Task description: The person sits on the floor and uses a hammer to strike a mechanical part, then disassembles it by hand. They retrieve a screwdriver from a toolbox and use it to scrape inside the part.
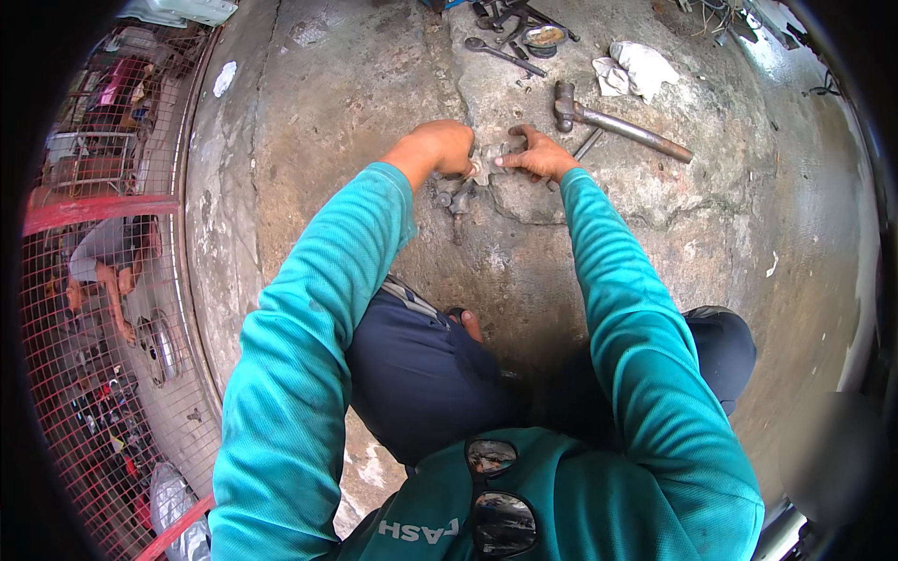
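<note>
Sm. dark-grey metal pt (456,200), knobby, lies on conc. (519,271) just nr-side of L hand (441,150); pale bit (478,171) right by hand, detail unclear.

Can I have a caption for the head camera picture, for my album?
Left hand and right hand close together above rough concrete, a hammer lying to their right.

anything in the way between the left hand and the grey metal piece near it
Nothing visible: the grey metal piece lies on the concrete just below the left hand in the picture; whether they touch is unclear.
</note>
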{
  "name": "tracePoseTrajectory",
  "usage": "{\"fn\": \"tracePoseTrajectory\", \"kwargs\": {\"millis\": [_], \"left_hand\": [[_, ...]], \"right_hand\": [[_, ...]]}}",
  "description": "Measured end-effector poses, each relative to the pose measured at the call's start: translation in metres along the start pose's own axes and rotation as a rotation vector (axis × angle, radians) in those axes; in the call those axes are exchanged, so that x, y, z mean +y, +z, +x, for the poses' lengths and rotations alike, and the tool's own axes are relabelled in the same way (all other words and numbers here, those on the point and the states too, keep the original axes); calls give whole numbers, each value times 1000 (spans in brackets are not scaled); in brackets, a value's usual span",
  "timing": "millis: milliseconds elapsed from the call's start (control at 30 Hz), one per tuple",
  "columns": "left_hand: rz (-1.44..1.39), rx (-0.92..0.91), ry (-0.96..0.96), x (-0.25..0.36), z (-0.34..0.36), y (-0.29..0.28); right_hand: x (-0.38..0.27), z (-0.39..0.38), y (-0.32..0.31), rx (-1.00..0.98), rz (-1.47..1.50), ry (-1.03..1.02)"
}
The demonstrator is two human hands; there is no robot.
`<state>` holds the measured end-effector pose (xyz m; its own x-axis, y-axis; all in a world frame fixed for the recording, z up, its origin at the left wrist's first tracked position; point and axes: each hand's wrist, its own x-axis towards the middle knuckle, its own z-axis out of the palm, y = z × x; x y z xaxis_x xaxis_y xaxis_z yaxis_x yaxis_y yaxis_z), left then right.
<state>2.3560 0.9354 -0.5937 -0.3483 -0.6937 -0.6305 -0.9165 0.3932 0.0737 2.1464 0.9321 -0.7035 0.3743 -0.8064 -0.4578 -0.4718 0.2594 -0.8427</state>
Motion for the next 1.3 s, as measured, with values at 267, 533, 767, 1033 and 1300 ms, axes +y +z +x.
{"fn": "tracePoseTrajectory", "kwargs": {"millis": [267, 533, 767, 1033, 1300], "left_hand": [[-39, 13, -73, -5, 9, -5], [-41, 36, -51, -24, 11, 4], [-46, 26, -53, -36, 1, 14], [-53, 10, -75, -19, 2, 2], [5, 98, 41, 3, 15, 23]], "right_hand": [[19, 5, -8, -1, -66, -237], [20, 17, -19, -73, -95, -88], [-17, 10, -1, -112, -60, 219], [2, 6, -9, -41, -38, 21], [15, 10, 2, -22, 94, -18]]}}
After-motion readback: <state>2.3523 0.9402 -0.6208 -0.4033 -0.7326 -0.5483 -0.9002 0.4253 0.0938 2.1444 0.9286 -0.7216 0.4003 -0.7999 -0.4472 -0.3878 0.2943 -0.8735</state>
